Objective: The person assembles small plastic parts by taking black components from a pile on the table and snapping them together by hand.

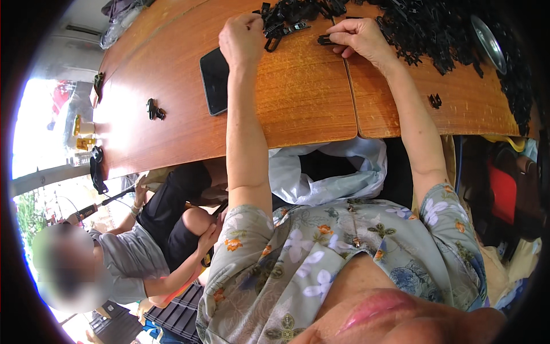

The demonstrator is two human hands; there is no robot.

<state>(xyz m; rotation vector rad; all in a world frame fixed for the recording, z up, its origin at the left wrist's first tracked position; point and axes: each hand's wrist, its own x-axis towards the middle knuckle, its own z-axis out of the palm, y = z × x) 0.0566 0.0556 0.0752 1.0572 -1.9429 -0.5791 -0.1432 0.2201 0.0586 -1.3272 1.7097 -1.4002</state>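
Note:
My right hand (366, 45) is above the table, thumb and fingers pinched on a small black plastic clip (325, 40). My left hand (239, 41) is closed with curled fingers at the near left edge of a small heap of black plastic parts (303, 10); whatever it grips is too small or hidden to make out. Between my hands, a black clip with a shiny metal strip (295, 28) lies at the front of that heap. Right of my right hand spreads a large pile of similar black parts (427, 31).
A dark phone (213, 86) lies beside my left forearm. Loose black pieces (153, 109) rest farther left, another (435, 101) near the right front edge. A round metal dish (488, 45) tilts in the pile. A white plastic bag (286, 178) hangs below the table edge. A person (134, 246) sits at left.

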